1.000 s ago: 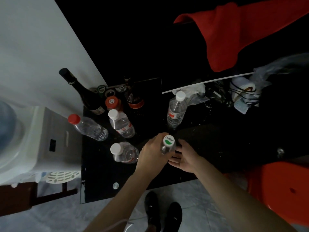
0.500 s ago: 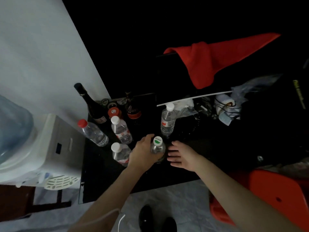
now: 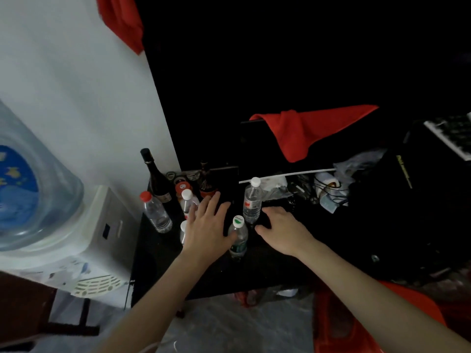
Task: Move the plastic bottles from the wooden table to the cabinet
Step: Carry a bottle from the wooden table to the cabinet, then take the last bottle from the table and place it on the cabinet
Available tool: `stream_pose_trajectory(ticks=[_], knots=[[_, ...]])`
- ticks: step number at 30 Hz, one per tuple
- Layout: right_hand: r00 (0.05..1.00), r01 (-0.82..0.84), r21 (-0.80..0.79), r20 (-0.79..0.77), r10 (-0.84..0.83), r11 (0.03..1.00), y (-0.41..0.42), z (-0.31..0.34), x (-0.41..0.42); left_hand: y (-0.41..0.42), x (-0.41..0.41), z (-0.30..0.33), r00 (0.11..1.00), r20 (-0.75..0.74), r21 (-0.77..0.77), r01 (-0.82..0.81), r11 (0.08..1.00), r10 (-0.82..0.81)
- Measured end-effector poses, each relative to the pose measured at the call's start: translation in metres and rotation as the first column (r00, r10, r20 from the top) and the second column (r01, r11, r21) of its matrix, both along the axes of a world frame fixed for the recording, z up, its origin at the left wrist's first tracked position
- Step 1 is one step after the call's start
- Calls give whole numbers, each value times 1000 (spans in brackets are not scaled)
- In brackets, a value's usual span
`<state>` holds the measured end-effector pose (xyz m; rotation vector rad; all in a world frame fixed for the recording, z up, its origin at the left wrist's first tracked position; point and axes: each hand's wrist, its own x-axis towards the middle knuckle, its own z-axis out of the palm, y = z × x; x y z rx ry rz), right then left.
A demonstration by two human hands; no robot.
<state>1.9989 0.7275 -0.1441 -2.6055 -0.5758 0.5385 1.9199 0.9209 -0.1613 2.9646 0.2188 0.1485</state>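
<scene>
Several clear plastic bottles stand on a black glossy cabinet top (image 3: pixel 267 273). A green-and-white-capped bottle (image 3: pixel 238 238) stands upright between my hands. My left hand (image 3: pixel 207 226) hovers open just left of it, fingers spread, thumb near its shoulder. My right hand (image 3: pixel 283 229) is open to its right, apart from it. A white-capped bottle (image 3: pixel 252 201) stands behind. A red-capped bottle (image 3: pixel 154 212) and another white-capped bottle (image 3: pixel 187 200) stand at the left. One more white-capped bottle (image 3: pixel 183 231) is mostly hidden behind my left hand.
A dark wine bottle (image 3: pixel 155 177) and small jars stand at the back left by the white wall. A water dispenser (image 3: pixel 84 240) sits on the left. Red cloth (image 3: pixel 303 131), plastic bags and cables clutter the back right. A red stool (image 3: pixel 356 324) is below right.
My left hand has let go of the green-capped bottle and opened, moving up and left of it. The bottle now stands alone. The camera has tilted upward.
</scene>
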Motion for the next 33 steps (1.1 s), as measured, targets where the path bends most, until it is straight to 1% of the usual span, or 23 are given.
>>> stream_pose_trajectory(ticks=[3, 5, 10, 14, 17, 22, 26, 30, 33], knots=[[985, -76, -64, 150, 85, 995, 8, 21, -11, 9, -7, 16, 1000, -9, 75, 19, 997, -19], [973, -101, -76, 201, 114, 992, 15, 31, -20, 16, -15, 27, 1000, -11, 84, 19, 996, -18], [956, -123, -113, 253, 148, 986, 36, 44, -49, 37, -43, 42, 999, -39, 106, 4, 994, 0], [958, -134, -153, 234, 167, 979, 58, 46, -79, 60, -76, 39, 1000, -30, 85, 6, 996, -4], [953, -157, -185, 228, 198, 970, 82, 47, -103, 84, -109, 35, 998, -50, 89, -21, 996, 25], [922, -248, -197, 252, 293, 949, 143, 50, -143, 132, -175, 36, 981, -61, 60, -179, 982, 183], [866, -377, -218, 261, 426, 900, 207, 60, -174, 174, -234, 43, 937, -62, 41, -343, 938, 345], [764, -530, -254, 271, 585, 809, 273, 67, -209, 207, -300, 50, 846, -69, 48, -527, 849, 529], [664, -649, -265, 262, 701, 714, 320, 70, -240, 223, -347, 53, 747, -60, 11, -663, 749, 662]])
